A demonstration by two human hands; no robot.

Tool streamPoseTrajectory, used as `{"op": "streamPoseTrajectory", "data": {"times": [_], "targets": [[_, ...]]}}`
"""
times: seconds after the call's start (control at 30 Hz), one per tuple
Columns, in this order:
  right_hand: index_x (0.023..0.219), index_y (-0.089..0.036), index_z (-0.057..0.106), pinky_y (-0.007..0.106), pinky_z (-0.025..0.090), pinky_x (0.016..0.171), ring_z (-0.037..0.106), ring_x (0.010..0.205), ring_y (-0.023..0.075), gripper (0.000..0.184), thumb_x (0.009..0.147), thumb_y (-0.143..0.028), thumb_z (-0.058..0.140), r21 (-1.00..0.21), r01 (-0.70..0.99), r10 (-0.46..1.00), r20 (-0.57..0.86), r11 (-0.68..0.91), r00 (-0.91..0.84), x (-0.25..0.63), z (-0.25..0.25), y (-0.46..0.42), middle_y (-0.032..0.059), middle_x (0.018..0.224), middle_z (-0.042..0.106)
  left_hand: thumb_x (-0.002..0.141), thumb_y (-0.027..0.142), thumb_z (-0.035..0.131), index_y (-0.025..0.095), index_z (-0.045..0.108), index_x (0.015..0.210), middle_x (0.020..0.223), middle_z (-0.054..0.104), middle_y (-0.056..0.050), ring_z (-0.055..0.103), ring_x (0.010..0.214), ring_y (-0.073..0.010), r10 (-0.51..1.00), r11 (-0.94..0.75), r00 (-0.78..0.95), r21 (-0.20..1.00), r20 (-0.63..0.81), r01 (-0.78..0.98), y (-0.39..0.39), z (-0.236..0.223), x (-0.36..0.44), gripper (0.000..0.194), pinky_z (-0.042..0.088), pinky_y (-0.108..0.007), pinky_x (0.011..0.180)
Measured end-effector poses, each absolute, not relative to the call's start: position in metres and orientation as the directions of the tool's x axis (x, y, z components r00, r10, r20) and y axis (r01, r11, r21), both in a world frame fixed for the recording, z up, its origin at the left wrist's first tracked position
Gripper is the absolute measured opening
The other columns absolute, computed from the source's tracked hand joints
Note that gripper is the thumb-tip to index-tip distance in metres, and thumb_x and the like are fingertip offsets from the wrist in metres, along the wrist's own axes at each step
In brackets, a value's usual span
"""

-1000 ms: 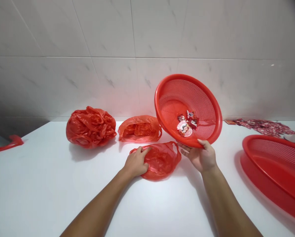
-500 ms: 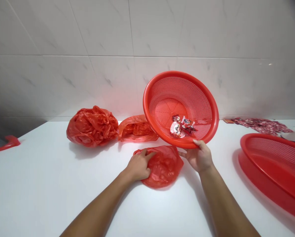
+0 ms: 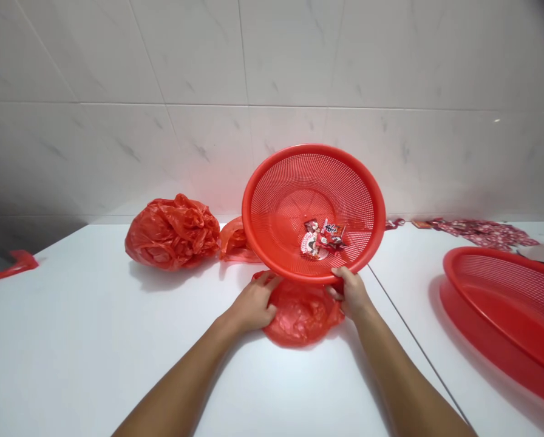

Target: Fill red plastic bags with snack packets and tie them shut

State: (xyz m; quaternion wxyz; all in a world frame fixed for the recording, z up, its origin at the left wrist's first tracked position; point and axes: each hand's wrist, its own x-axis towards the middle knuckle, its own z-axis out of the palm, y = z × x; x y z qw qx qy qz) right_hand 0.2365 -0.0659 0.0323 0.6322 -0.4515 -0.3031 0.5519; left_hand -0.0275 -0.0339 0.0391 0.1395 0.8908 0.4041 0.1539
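Observation:
A round red plastic mesh basket [image 3: 276,200] is tilted toward me above the table, with several small printed snack packets [image 3: 324,238] lying low on its inside. My right hand [image 3: 353,295] grips the basket's near rim, thumb over the edge and the other fingers partly hidden below. Under the rim, a red plastic bag [image 3: 299,318] lies on the table with its mouth partly covered by the basket. My left hand [image 3: 254,302] holds the bag's left edge, its fingertips near the bag's mouth.
A large bundled red plastic bag [image 3: 172,233] and a smaller bag [image 3: 235,240] stand by the tiled wall. On the right are a second red basket [image 3: 490,303] and a pile of red packets [image 3: 486,232]. A table seam [image 3: 408,328] runs at right.
The basket has moved left and slightly down over the bag, carried by my right hand. My left hand's extended finger has drawn in at the bag's edge.

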Motion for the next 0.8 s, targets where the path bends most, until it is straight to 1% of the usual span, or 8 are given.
{"op": "streamPoseTrajectory", "data": {"times": [0.1, 0.2, 0.33, 0.43, 0.57, 0.63, 0.73, 0.8], "targets": [[0.053, -0.023, 0.041, 0.020, 0.025, 0.033, 0.033, 0.034, 0.0071, 0.035, 0.068, -0.036, 0.070, -0.930, -0.365, 0.951, -0.080, 0.036, 0.298, 0.246, 0.015, -0.056, -0.0045, 0.038, 0.041, 0.078, 0.012, 0.060, 0.023, 0.058, 0.146, 0.143, 0.059, -0.012, 0.056, 0.134, -0.0325, 0.761, -0.646, 0.604, 0.362, 0.238, 0.672, -0.028, 0.037, -0.037, 0.069, 0.047, -0.048, 0.118], [0.050, -0.023, 0.043, 0.021, 0.028, 0.034, 0.036, 0.034, 0.0086, 0.030, 0.063, -0.030, 0.069, -0.945, -0.316, 0.921, -0.048, 0.084, 0.388, 0.257, 0.004, -0.048, -0.0032, 0.036, 0.042, 0.079, 0.011, 0.060, 0.023, 0.057, 0.148, 0.148, 0.057, -0.011, 0.051, 0.141, -0.0308, 0.765, -0.643, 0.578, 0.372, 0.284, 0.669, -0.024, 0.029, -0.042, 0.069, 0.043, -0.048, 0.123], [0.052, -0.022, 0.047, 0.021, 0.028, 0.034, 0.037, 0.035, 0.0085, 0.025, 0.061, -0.026, 0.070, -0.951, -0.286, 0.886, -0.027, 0.121, 0.464, 0.261, 0.002, -0.047, -0.0045, 0.038, 0.044, 0.079, 0.008, 0.059, 0.021, 0.064, 0.140, 0.151, 0.057, -0.011, 0.056, 0.140, -0.0287, 0.774, -0.633, 0.548, 0.403, 0.316, 0.661, -0.020, 0.022, -0.043, 0.063, 0.047, -0.046, 0.122], [0.063, -0.020, 0.055, 0.021, 0.036, 0.037, 0.045, 0.042, 0.0102, 0.018, 0.061, -0.024, 0.073, -0.946, -0.289, 0.863, -0.023, 0.144, 0.504, 0.256, 0.002, -0.049, -0.0038, 0.048, 0.054, 0.079, 0.006, 0.057, 0.022, 0.067, 0.135, 0.154, 0.057, -0.009, 0.057, 0.140, -0.0287, 0.812, -0.582, 0.461, 0.422, 0.359, 0.695, -0.016, 0.022, -0.044, 0.059, 0.046, -0.048, 0.123], [0.082, -0.018, 0.065, 0.026, 0.050, 0.046, 0.061, 0.055, 0.0171, 0.024, 0.063, -0.027, 0.076, -0.924, -0.345, 0.857, -0.039, 0.165, 0.514, 0.256, -0.007, -0.047, 0.0003, 0.065, 0.068, 0.079, 0.008, 0.063, 0.018, 0.061, 0.146, 0.162, 0.051, -0.014, 0.049, 0.150, -0.0332, 0.871, -0.481, 0.375, 0.403, 0.316, 0.778, -0.011, 0.020, -0.045, 0.068, 0.040, -0.053, 0.127], [0.083, -0.017, 0.067, 0.026, 0.050, 0.047, 0.062, 0.056, 0.0175, 0.025, 0.063, -0.028, 0.077, -0.929, -0.335, 0.859, -0.040, 0.156, 0.511, 0.260, -0.014, -0.045, 0.0014, 0.067, 0.069, 0.080, 0.009, 0.063, 0.014, 0.058, 0.149, 0.165, 0.047, -0.017, 0.044, 0.154, -0.0336, 0.881, -0.466, 0.378, 0.381, 0.285, 0.798, -0.009, 0.017, -0.044, 0.069, 0.036, -0.053, 0.129], [0.079, -0.016, 0.068, 0.023, 0.049, 0.047, 0.061, 0.059, 0.0161, 0.020, 0.063, -0.023, 0.078, -0.949, -0.285, 0.845, -0.038, 0.136, 0.533, 0.268, -0.019, -0.044, 0.0015, 0.067, 0.069, 0.083, 0.011, 0.061, 0.008, 0.051, 0.153, 0.168, 0.040, -0.020, 0.038, 0.157, -0.0324, 0.881, -0.464, 0.376, 0.371, 0.286, 0.804, -0.007, 0.013, -0.043, 0.071, 0.034, -0.051, 0.131], [0.082, -0.017, 0.070, 0.021, 0.051, 0.051, 0.063, 0.066, 0.0160, 0.020, 0.064, -0.018, 0.079, -0.938, -0.313, 0.836, -0.051, 0.147, 0.546, 0.271, -0.016, -0.047, 0.0012, 0.071, 0.071, 0.084, 0.012, 0.060, 0.007, 0.046, 0.157, 0.171, 0.036, -0.020, 0.034, 0.159, -0.0317, 0.880, -0.465, 0.369, 0.383, 0.299, 0.798, -0.008, 0.011, -0.043, 0.074, 0.033, -0.050, 0.131]]}}
